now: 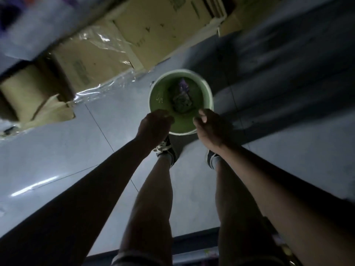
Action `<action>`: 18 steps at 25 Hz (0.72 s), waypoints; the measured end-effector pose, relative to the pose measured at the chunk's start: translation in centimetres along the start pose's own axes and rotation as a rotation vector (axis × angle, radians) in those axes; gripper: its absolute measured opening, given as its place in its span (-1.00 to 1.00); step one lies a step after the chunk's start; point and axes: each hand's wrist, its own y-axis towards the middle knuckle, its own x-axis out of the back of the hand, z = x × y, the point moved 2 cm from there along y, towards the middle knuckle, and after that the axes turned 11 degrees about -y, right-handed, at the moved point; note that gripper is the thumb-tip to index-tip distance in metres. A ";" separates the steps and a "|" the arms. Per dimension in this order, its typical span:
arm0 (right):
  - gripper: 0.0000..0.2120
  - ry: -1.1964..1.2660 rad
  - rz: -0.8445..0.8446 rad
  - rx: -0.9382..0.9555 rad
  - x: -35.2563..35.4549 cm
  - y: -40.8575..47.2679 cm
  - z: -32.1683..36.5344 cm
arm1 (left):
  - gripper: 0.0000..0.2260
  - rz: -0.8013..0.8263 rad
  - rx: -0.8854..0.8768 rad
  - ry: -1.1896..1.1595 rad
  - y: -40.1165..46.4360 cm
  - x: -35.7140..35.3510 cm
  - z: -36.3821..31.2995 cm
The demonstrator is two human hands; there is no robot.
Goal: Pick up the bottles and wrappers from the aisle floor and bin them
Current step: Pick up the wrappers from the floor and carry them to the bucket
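Note:
A round green bin with a white rim (209, 89) is in the middle of the view, just ahead of my feet. At its bottom lie crumpled dark wrappers (181, 102) and a purple wrapper (184, 85). My left hand (153, 127) is curled over the near left part of the rim. My right hand (210, 129) is curled over the near right part. Both hands appear to grip the rim. The view is dim and blurred, and I see no bottle on the floor.
Flattened and stacked cardboard boxes (153, 29) line the left side of the aisle, with clear plastic film (99, 89) trailing onto the pale tiled floor (67, 146). A dark shelf base (297, 64) runs along the right. My shoes (166, 150) stand under the bin's near edge.

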 end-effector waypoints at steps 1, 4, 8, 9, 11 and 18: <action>-0.54 -0.037 0.004 0.044 1.0 -2.1 0.5 | -0.74 0.024 -0.015 0.055 -1.5 0.8 -0.6; -0.50 -0.123 0.060 0.128 4.4 -8.4 2.4 | -0.68 0.021 0.078 -0.004 -8.2 4.0 -3.5; -0.50 -0.283 0.095 0.238 10.3 -17.2 5.2 | -0.70 0.015 0.036 -0.033 -16.8 7.3 -7.1; -0.51 -0.335 0.101 0.271 12.0 -19.4 5.9 | -0.71 -0.022 0.017 -0.056 -19.2 8.3 -7.8; -0.51 -0.412 0.120 0.347 14.6 -23.6 7.1 | -0.71 -0.070 0.020 -0.087 -24.7 9.7 -8.4; -0.46 -0.730 0.119 0.589 17.9 -33.5 10.8 | -0.59 -0.301 0.173 -0.216 -41.8 10.1 -4.4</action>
